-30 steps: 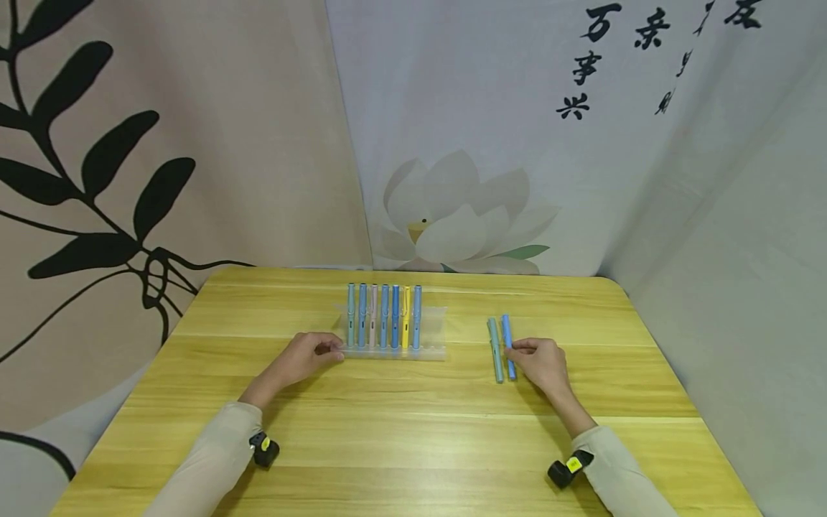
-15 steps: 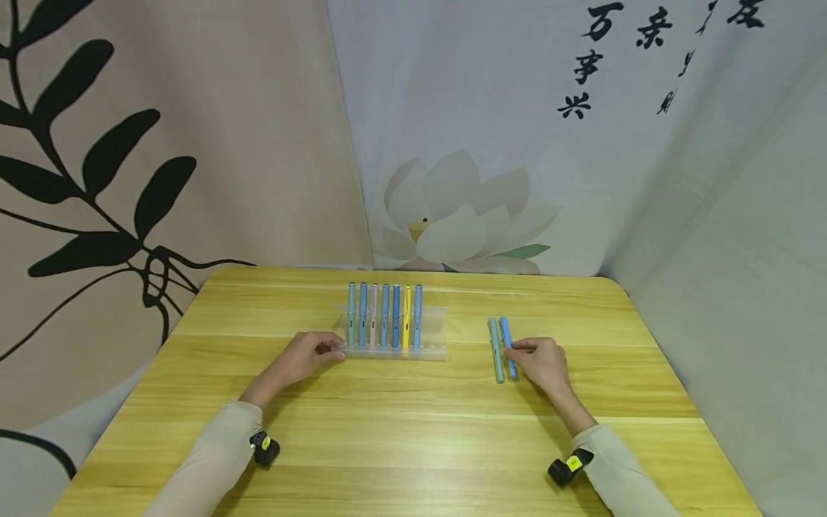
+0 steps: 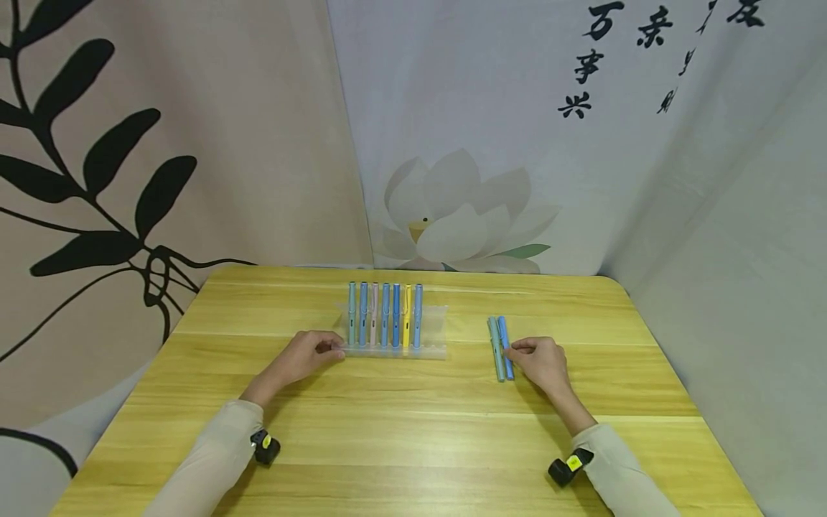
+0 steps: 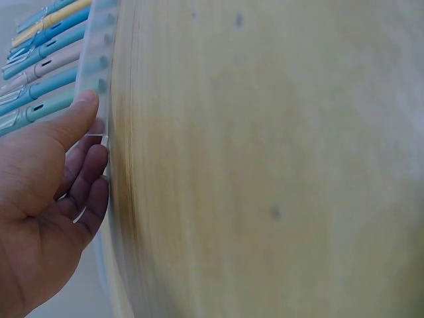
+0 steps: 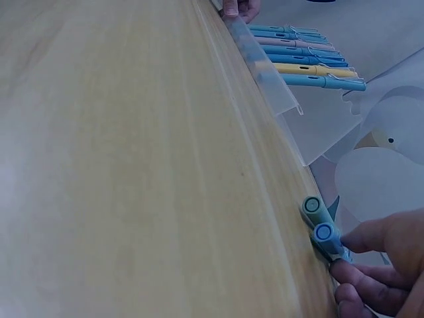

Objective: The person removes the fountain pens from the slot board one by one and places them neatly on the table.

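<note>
A clear plastic pen stand point(image 3: 434, 334) holds a row of several capped pens, among them a yellow pen point(image 3: 406, 316) and a pink pen point(image 3: 373, 316). My left hand point(image 3: 311, 354) grips the stand's left end, thumb on its front lip point(image 4: 93, 109) and fingers curled at the corner. To the right, a green pen point(image 3: 496, 350) and a blue pen point(image 3: 504, 337) lie side by side on the table. My right hand point(image 3: 541, 362) pinches the blue pen between thumb and fingers; in the right wrist view the blue pen's end point(image 5: 324, 232) sits against the green one's.
The wooden table point(image 3: 413, 438) reaches to a printed curtain point(image 3: 452, 129) at the back and a pale curtain point(image 3: 730, 237) on the right. Bare slots show at the stand's right end. Small black cameras point(image 3: 265, 448) are strapped to both wrists.
The blue pen has shifted slightly left and its gap to the green pen has closed. My right hand keeps hold of it. My left hand and the stand stay where they were.
</note>
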Demonstrator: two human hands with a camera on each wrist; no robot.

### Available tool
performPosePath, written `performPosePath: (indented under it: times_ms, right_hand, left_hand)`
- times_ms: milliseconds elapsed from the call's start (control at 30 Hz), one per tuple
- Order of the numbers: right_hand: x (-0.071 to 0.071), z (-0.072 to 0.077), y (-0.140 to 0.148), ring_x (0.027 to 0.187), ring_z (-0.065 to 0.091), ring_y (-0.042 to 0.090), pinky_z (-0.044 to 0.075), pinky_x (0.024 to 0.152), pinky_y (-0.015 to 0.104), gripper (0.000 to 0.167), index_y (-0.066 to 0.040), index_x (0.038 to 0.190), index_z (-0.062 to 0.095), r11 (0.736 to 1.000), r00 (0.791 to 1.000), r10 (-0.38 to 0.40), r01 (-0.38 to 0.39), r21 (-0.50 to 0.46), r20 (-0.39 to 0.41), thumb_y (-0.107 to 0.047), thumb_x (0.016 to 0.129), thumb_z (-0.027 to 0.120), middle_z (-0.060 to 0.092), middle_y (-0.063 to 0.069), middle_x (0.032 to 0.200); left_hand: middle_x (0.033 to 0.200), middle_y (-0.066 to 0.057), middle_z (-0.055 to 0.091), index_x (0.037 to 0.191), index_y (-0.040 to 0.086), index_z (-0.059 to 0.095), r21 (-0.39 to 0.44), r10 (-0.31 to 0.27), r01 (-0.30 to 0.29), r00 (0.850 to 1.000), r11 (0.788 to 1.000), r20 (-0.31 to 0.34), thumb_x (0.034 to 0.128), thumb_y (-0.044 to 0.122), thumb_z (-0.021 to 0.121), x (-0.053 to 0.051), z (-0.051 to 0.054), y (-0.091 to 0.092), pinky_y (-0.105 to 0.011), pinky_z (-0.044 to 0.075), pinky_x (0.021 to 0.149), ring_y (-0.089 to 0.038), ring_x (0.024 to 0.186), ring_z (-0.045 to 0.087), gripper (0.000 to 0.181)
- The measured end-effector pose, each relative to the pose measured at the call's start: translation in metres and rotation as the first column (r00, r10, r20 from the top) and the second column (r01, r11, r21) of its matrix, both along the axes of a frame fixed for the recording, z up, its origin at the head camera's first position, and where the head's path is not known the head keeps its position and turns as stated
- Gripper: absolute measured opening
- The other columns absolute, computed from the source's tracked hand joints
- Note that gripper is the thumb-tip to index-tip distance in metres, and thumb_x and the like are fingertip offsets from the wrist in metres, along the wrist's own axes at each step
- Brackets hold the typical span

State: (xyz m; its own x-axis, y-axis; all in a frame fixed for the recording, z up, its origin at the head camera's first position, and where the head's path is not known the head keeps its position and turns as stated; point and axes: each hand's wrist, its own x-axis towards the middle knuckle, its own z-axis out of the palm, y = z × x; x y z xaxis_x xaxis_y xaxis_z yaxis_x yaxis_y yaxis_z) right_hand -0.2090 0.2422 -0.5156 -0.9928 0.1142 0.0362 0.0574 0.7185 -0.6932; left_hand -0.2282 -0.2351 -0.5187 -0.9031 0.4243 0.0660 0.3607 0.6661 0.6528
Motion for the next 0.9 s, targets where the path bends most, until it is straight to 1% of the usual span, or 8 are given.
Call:
performPosePath:
  times_ms: [133,267,400,533,633,767,900]
  right_hand:
    - [0.000,0.002,0.001,0.079,0.072,0.020,0.053,0.069,0.035,0.025,-0.005,0.099,0.080,1.000,1.000,0.010,-0.010,0.001,-0.016,-0.028,0.090,0.079,0.077,0.007,0.087]
    - [0.000,0.008,0.000,0.080,0.071,0.020,0.053,0.069,0.035,0.024,-0.007,0.102,0.080,1.000,0.999,0.018,-0.019,-0.022,-0.044,-0.028,0.092,0.077,0.077,0.006,0.088]
    - [0.001,0.016,-0.003,0.085,0.072,0.022,0.056,0.074,0.039,0.026,-0.008,0.109,0.079,0.997,0.997,0.043,-0.047,-0.061,-0.067,-0.028,0.094,0.075,0.076,0.006,0.093]
    - [0.000,0.025,-0.009,0.092,0.072,0.027,0.058,0.080,0.044,0.031,-0.005,0.116,0.076,0.992,0.992,0.085,-0.093,-0.082,-0.098,-0.028,0.095,0.073,0.076,0.009,0.100]
    - [0.000,0.031,-0.016,0.094,0.071,0.029,0.058,0.081,0.045,0.034,-0.003,0.119,0.075,0.989,0.988,0.099,-0.111,-0.102,-0.118,-0.027,0.095,0.074,0.076,0.010,0.102]
    - [0.000,0.037,-0.027,0.097,0.071,0.029,0.058,0.083,0.044,0.035,-0.004,0.121,0.074,0.979,0.983,0.117,-0.138,-0.151,-0.141,-0.028,0.095,0.075,0.076,0.010,0.105]
    - [-0.002,0.037,-0.038,0.098,0.071,0.025,0.059,0.082,0.039,0.035,-0.009,0.121,0.074,0.964,0.970,0.161,-0.194,-0.182,-0.182,-0.032,0.096,0.075,0.077,0.007,0.106]
  left_hand:
    - [0.093,0.007,0.071,0.108,0.012,0.075,-0.002,0.003,-0.003,1.000,1.000,-0.010,0.0966,0.021,0.073,-0.001,0.000,0.000,-0.030,0.053,0.077,-0.009,0.083,0.062,0.015]
    - [0.093,0.007,0.070,0.109,0.012,0.075,-0.005,0.002,-0.002,1.000,1.000,-0.008,0.0969,0.022,0.073,-0.001,-0.001,0.001,-0.030,0.053,0.077,-0.010,0.083,0.061,0.015]
    - [0.094,0.007,0.070,0.109,0.012,0.075,-0.010,-0.009,0.009,1.000,1.000,-0.014,0.0973,0.022,0.072,0.000,-0.001,0.000,-0.030,0.053,0.077,-0.009,0.084,0.061,0.016]
    - [0.094,0.006,0.070,0.109,0.013,0.075,-0.006,-0.015,0.015,1.000,1.000,-0.013,0.0975,0.022,0.072,0.000,-0.001,-0.001,-0.029,0.053,0.077,-0.009,0.084,0.061,0.015]
    - [0.095,0.006,0.070,0.109,0.013,0.075,-0.002,-0.014,0.014,1.000,1.000,-0.009,0.0976,0.021,0.072,0.000,-0.001,-0.001,-0.029,0.053,0.077,-0.010,0.084,0.061,0.014]
    - [0.096,0.006,0.070,0.109,0.013,0.075,0.000,-0.011,0.011,1.000,1.000,-0.002,0.0976,0.022,0.072,-0.001,-0.001,0.000,-0.030,0.053,0.077,-0.010,0.085,0.061,0.015]
    - [0.095,0.006,0.070,0.109,0.013,0.075,-0.004,-0.007,0.007,1.000,1.000,-0.001,0.0974,0.023,0.072,-0.001,-0.001,0.000,-0.030,0.053,0.078,-0.010,0.085,0.062,0.015]
